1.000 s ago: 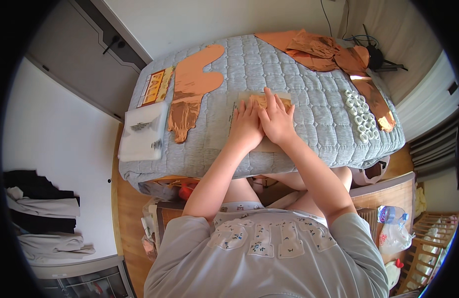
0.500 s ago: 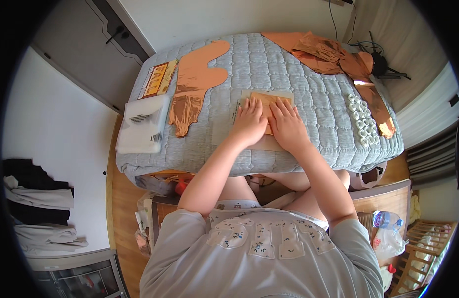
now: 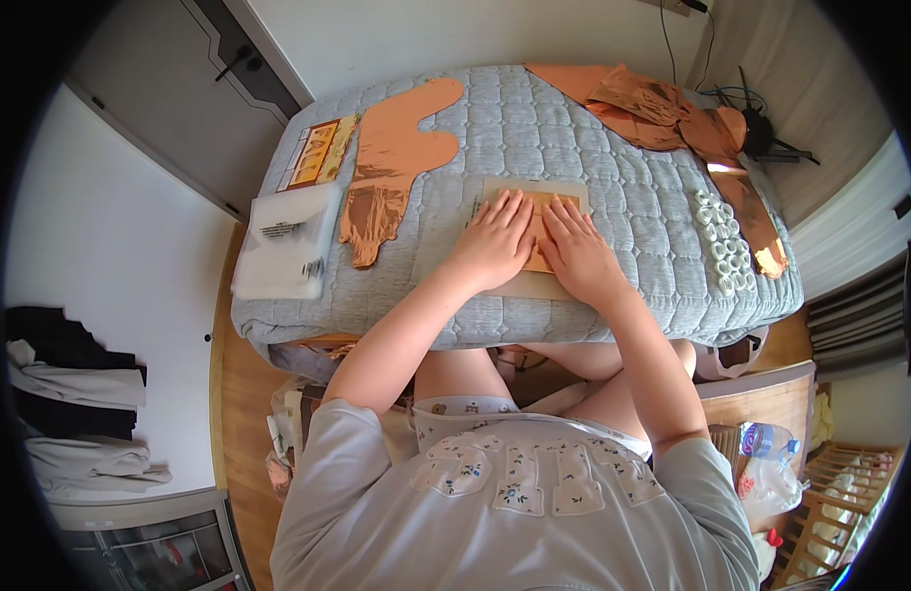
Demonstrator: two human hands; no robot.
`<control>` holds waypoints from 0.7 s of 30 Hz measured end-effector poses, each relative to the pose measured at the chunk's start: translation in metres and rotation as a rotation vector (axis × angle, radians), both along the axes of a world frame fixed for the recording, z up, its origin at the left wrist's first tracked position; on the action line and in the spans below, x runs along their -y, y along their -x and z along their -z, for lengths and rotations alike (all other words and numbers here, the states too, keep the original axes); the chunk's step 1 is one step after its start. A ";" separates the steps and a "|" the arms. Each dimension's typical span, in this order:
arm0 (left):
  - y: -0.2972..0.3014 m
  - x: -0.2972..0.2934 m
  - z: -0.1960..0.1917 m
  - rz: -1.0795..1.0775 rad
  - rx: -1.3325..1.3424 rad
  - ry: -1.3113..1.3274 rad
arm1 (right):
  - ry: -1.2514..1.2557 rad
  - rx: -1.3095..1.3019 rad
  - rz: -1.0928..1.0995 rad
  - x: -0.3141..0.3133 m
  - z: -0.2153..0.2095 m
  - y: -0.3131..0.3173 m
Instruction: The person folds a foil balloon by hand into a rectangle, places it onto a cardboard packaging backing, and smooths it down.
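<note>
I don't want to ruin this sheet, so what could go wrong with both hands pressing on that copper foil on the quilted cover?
1. The left hand and right hand press the copper foil piece on its pale backing sheet over a soft quilted cover; the foil could crease or dent.
2. The backing sheet lies close to the near edge, so it might slide off.
3. The loose foil sheets nearby could snag a sleeve or arm.

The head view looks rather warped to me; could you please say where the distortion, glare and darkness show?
Head view: fisheye bends the quilted table edges toward the rim; corners fall black; sunlight glares off the copper foil strip at right; left hand and right hand on the card are evenly lit and sharp.
</note>
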State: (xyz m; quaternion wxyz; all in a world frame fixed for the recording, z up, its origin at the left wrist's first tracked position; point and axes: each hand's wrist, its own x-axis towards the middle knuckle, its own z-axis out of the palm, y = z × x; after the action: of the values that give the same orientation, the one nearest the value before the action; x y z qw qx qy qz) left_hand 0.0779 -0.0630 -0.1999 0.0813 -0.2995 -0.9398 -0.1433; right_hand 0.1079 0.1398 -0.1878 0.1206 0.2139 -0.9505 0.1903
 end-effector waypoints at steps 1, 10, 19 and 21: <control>0.000 0.000 0.001 -0.007 -0.014 0.018 | 0.036 0.001 -0.020 -0.002 -0.002 -0.001; -0.006 -0.004 -0.001 -0.085 -0.005 -0.021 | -0.002 0.054 0.049 -0.012 -0.010 -0.021; -0.009 -0.003 -0.007 -0.198 0.061 0.046 | -0.099 0.031 0.050 -0.011 -0.012 -0.022; -0.010 -0.003 -0.009 -0.203 0.067 0.079 | -0.093 0.058 0.052 -0.010 -0.016 -0.022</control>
State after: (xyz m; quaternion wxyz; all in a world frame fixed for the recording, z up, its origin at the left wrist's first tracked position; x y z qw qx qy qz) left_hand 0.0879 -0.0603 -0.1913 0.0522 -0.2007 -0.9724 -0.1068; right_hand 0.1301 0.1501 -0.1720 0.0880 0.1887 -0.9667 0.1490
